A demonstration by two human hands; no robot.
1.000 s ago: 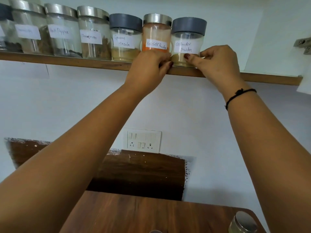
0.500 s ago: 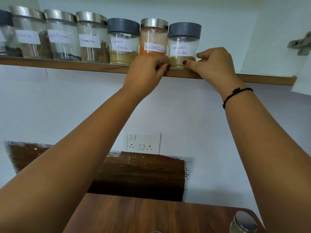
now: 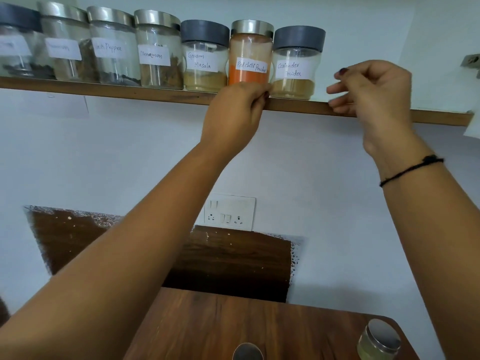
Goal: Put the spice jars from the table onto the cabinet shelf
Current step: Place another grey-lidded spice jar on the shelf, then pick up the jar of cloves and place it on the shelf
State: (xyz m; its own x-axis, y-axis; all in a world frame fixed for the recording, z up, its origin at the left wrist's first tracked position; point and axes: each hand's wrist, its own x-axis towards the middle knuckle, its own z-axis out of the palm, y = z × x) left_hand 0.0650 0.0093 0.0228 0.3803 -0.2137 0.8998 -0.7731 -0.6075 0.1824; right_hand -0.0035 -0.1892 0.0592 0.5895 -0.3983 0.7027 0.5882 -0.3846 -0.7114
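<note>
A row of labelled spice jars stands on the wooden cabinet shelf [image 3: 104, 90]. At its right end are the garam masala jar [image 3: 204, 58], the red chilli powder jar [image 3: 250, 53] and the grey-lidded coriander powder jar [image 3: 296, 61]. My left hand [image 3: 233, 113] is raised to the shelf edge, its fingers curled round the base of the red chilli powder jar. My right hand [image 3: 376, 94] hovers to the right of the coriander jar, fingers loosely curled, holding nothing. On the wooden table [image 3: 207, 328] below stand a small steel-lidded jar [image 3: 379, 339] and another jar lid [image 3: 246, 352] at the frame's bottom edge.
The shelf has bare room to the right of the coriander jar. A cabinet hinge [image 3: 471, 61] sticks out at the far right. A white switch and socket plate [image 3: 228, 211] is on the wall below the shelf.
My right hand has let go of the coriander powder jar and drawn away to the right. My left hand stays at the base of the red chilli jar.
</note>
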